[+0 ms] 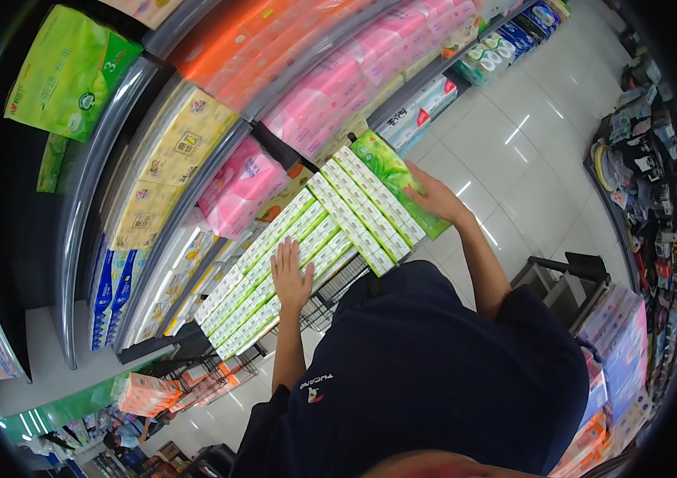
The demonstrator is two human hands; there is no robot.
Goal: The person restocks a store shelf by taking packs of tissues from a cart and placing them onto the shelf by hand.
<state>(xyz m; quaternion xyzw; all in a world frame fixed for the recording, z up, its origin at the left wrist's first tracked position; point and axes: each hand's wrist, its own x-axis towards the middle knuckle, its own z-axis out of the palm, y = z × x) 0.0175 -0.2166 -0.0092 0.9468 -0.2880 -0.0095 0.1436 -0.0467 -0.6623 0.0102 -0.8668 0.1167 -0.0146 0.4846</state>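
Observation:
A broad layer of white-and-green tissue packs (pixel 259 299) lies in front of me, with wire cart mesh (pixel 330 293) showing beneath its near edge. My left hand (pixel 290 275) rests on these packs, fingers stretched and spread. On the right, another group of packs (pixel 366 209) lies crosswise to them. A bright green tissue bundle (pixel 393 182) forms the far right end of the load. My right hand (pixel 436 197) lies against its outer edge, thumb apart from the fingers.
Curved shelves with pink (pixel 338 92), orange (pixel 231 56) and yellow packs (pixel 175 147) run close along the left and front. A single green pack (pixel 72 76) stands on the upper left shelf. Tiled floor (pixel 514 151) stretches to the right, past which a goods display (pixel 633 159) stands.

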